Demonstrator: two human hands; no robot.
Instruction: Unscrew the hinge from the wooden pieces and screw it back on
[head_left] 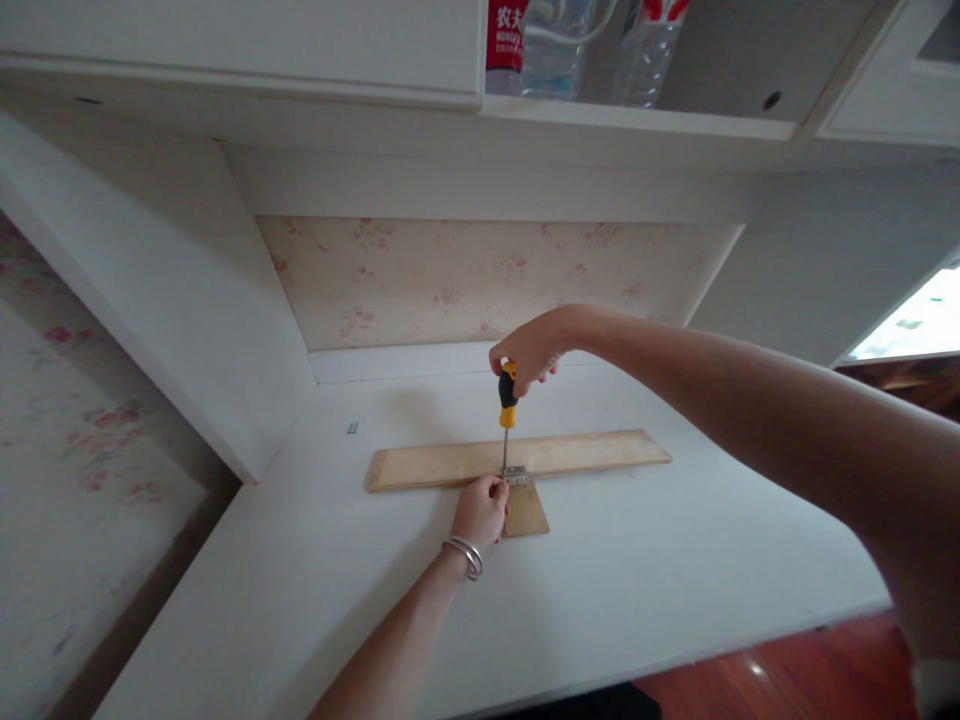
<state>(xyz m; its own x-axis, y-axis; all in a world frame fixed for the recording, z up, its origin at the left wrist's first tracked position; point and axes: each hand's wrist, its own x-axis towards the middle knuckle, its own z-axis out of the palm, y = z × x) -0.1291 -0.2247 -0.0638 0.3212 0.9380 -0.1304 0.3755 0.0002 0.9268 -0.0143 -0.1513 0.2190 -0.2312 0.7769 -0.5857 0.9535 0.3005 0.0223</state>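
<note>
My right hand (529, 348) is wrapped round the black and yellow handle of a screwdriver (508, 400), held upright. Its shaft runs down to a small metal hinge (516, 475) where two pieces of wood meet. One is a long wooden board (592, 452) lying crosswise; the other is a short wooden piece (527, 512) on its near side. My left hand (481, 508), with bangles at the wrist, is closed with fingertips at the hinge's left edge. Whether it pinches the hinge, a screw or the short piece is hidden.
The wood lies on a white desktop (645, 560). Two small dark screws (352, 428) rest at its left. A white cabinet (247, 45) overhangs the desk, with plastic bottles (649, 55) on its open shelf. A side panel (150, 270) bounds the left.
</note>
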